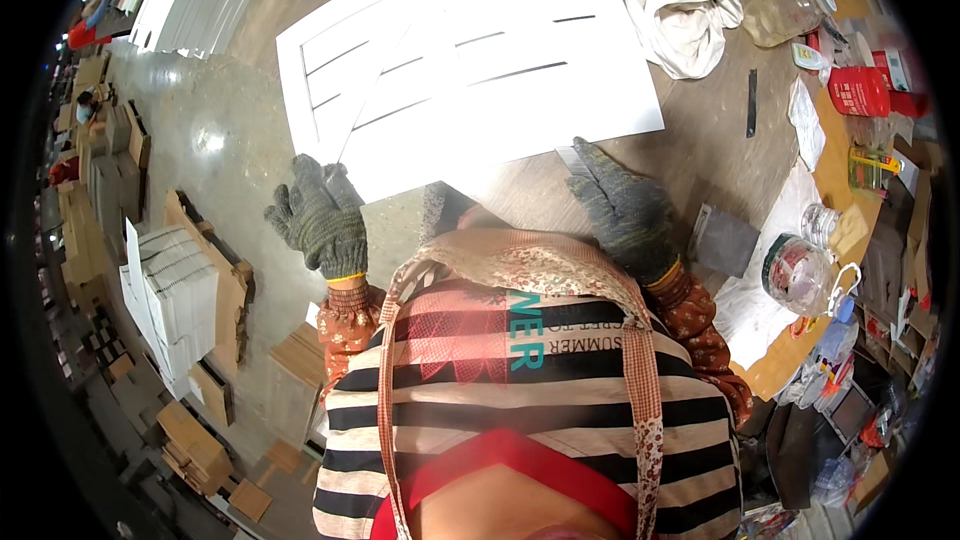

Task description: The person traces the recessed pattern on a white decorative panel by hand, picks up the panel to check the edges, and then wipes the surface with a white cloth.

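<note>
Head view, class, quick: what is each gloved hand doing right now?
Left hand: open, fingers spread at the white slotted panel's near edge, gripping nothing.
Right hand: open, flat on the workbench beside the panel.

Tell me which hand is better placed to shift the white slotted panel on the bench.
Probably the left hand: its gloved fingers sit at the near corner of the white slotted panel. The right hand rests flat on the workbench just below the panel's edge.
</note>
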`<state>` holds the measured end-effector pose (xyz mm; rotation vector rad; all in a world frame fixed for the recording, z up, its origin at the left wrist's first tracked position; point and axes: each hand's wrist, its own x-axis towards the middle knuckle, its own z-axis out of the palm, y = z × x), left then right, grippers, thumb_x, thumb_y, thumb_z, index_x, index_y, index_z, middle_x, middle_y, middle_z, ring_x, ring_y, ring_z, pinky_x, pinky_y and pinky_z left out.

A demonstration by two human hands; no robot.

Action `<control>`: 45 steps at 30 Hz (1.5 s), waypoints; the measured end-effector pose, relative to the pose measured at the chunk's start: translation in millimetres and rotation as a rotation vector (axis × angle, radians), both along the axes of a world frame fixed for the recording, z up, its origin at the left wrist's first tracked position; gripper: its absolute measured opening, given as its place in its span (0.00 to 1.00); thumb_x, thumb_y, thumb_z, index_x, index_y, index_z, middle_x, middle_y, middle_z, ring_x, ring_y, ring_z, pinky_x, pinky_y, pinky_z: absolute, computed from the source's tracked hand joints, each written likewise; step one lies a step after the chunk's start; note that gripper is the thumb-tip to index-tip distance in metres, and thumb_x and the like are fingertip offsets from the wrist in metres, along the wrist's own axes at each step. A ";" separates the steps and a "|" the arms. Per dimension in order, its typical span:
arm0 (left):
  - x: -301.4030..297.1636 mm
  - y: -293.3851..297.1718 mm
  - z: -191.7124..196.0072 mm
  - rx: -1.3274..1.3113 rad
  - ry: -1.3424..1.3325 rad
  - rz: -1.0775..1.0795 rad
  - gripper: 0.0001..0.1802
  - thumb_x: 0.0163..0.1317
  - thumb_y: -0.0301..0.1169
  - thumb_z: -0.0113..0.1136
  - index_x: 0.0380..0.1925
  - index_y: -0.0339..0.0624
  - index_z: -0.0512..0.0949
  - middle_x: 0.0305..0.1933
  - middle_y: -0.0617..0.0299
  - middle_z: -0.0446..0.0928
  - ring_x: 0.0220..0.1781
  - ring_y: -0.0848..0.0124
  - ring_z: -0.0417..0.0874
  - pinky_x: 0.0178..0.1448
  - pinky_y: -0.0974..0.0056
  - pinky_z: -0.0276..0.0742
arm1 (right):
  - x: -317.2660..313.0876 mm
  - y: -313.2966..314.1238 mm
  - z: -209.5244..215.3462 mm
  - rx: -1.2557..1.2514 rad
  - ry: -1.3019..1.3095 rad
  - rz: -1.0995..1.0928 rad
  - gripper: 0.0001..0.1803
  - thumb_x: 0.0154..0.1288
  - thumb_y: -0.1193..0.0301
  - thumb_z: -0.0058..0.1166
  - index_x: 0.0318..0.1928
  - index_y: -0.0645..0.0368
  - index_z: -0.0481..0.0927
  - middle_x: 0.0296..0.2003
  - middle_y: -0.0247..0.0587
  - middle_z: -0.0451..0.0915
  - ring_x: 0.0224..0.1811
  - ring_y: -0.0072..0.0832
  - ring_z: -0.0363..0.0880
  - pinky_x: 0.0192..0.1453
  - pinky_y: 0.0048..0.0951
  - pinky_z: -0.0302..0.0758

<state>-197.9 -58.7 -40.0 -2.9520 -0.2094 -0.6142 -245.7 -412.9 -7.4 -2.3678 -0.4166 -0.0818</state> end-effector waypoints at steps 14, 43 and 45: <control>14.4 -62.8 8.9 -0.399 -0.116 -0.568 0.20 0.61 0.41 0.60 0.49 0.42 0.76 0.49 0.52 0.76 0.52 0.57 0.76 0.57 0.49 0.71 | 52.6 33.6 2.1 -0.061 -0.077 0.141 0.24 0.68 0.60 0.56 0.61 0.55 0.75 0.55 0.43 0.80 0.47 0.36 0.84 0.48 0.33 0.80; 148.1 -109.1 -13.4 -0.193 0.111 -0.593 0.37 0.65 0.57 0.44 0.65 0.42 0.66 0.70 0.41 0.61 0.73 0.43 0.58 0.75 0.40 0.48 | 69.7 -52.6 -4.9 -0.305 0.035 0.036 0.20 0.70 0.64 0.52 0.60 0.51 0.75 0.44 0.39 0.83 0.36 0.31 0.82 0.38 0.33 0.78; 147.1 -108.8 -14.2 -0.215 0.128 -0.619 0.36 0.66 0.57 0.41 0.66 0.46 0.66 0.71 0.41 0.60 0.74 0.43 0.57 0.75 0.40 0.47 | 73.3 -46.3 -2.2 -0.380 0.110 0.022 0.22 0.71 0.62 0.49 0.63 0.48 0.73 0.38 0.39 0.81 0.34 0.32 0.79 0.38 0.35 0.77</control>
